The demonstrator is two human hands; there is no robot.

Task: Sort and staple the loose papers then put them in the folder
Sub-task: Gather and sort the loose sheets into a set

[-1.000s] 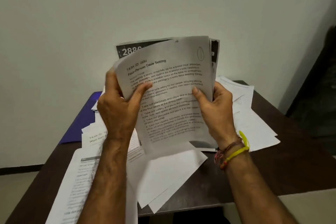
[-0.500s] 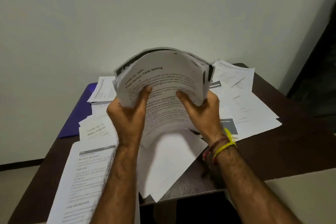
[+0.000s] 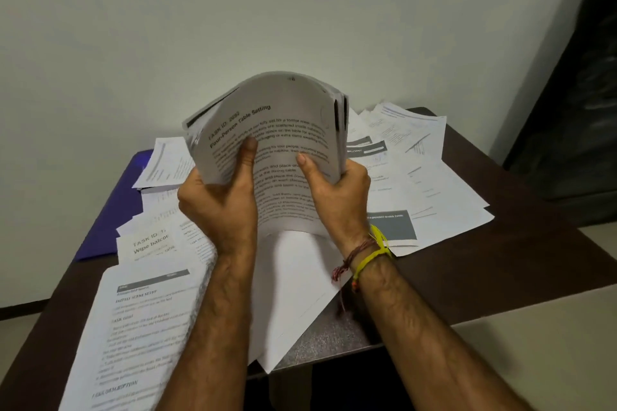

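Head view: both hands raised over a dark table [image 3: 521, 243], clasping one stack of papers [image 3: 283, 130] between them. Left hand [image 3: 220, 207] wrapped round the stack's left edge, thumb pressed flat on the printed front sheet. Right hand [image 3: 337, 197] clenched on the right edge, thumb likewise on the front page, a yellow wristband [image 3: 374, 252] and a red thread at the wrist. Stack upright, bowed over at the top, its lower edge just above the sheets below; top page headed "Four-Person Table Setting". Loose papers [image 3: 430, 183] strewn across the table on both sides of the hands, some overlapping, one hanging over the near edge. Purple folder [image 3: 110, 217] lying flat at the table's far left, partly under the scattered sheets. Plain pale wall [image 3: 233, 10] behind.
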